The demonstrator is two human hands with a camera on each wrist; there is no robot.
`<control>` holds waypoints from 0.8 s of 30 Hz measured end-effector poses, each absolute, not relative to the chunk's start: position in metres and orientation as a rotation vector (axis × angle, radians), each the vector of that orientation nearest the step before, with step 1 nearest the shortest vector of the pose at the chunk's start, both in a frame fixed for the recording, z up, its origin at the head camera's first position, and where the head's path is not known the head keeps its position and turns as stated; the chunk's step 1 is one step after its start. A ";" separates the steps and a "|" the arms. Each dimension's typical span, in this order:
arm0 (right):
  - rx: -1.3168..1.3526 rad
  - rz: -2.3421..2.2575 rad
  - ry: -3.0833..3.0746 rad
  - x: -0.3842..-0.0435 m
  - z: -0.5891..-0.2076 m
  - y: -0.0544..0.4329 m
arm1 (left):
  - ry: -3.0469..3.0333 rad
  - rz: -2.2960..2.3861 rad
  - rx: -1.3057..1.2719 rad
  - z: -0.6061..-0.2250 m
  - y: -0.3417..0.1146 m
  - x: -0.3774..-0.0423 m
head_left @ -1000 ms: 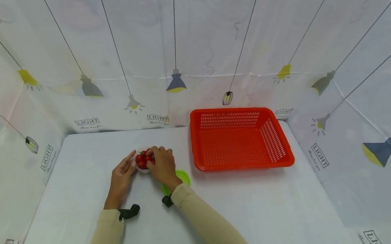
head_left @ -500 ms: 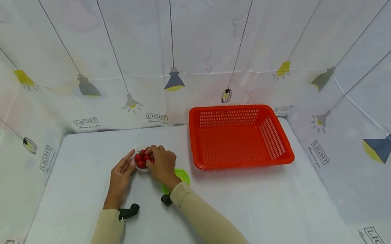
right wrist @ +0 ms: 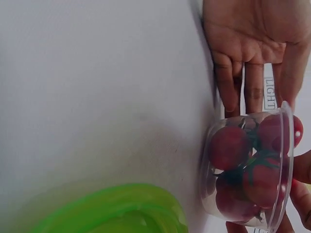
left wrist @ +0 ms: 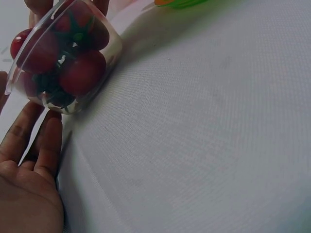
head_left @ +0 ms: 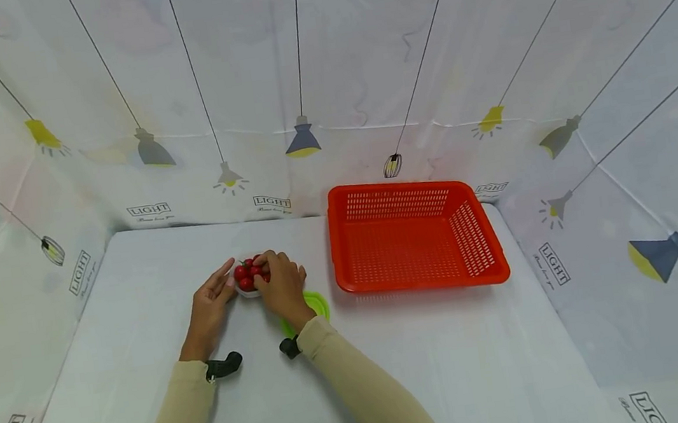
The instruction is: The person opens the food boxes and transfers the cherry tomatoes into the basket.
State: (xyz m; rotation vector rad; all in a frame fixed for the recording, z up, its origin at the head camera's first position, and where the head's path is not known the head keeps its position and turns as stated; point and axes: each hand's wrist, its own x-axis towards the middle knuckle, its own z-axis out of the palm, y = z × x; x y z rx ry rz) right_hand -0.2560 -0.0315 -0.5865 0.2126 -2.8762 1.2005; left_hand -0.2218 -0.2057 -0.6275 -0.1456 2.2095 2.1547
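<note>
A small clear plastic tub (right wrist: 212,187) full of red cherry tomatoes with green stems (head_left: 246,284) stands on the white table at left of centre. My left hand (head_left: 211,312) is at its left side, the fairly straight fingers and thumb touching its wall and rim, as the right wrist view shows. Over the opposite side reaches my right hand (head_left: 282,285); its thumb and forefinger pinch a tomato at the top of the tub. Other fingers of that hand hang outside the wall. In the left wrist view the tomatoes (left wrist: 82,73) show through the clear plastic.
A round bright-green plastic piece (right wrist: 131,201) lies beside the tub, partly under my right wrist in the head view. Farther right, a red perforated basket (head_left: 414,281) stands near the back edge of the table (head_left: 459,366). Lamp-printed cloth (head_left: 344,48) hangs behind and along both sides.
The head view has shifted slightly. Both hands stay at the tub, with only tiny finger movement of the right hand among the tomatoes.
</note>
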 end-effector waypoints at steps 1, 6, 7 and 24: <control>0.204 1.231 -2.864 -0.256 -0.587 -0.031 | 2.205 2.159 -0.151 -0.628 -0.206 -0.222; 0.153 1.354 -2.819 -0.255 -0.585 -0.030 | 2.212 2.156 -0.153 -0.629 -0.206 -0.223; 0.147 1.373 -2.807 -0.254 -0.585 -0.030 | 2.214 2.155 -0.154 -0.629 -0.206 -0.223; 0.127 1.474 -2.716 -0.252 -0.575 -0.022 | 2.225 2.143 -0.143 -0.631 -0.206 -0.225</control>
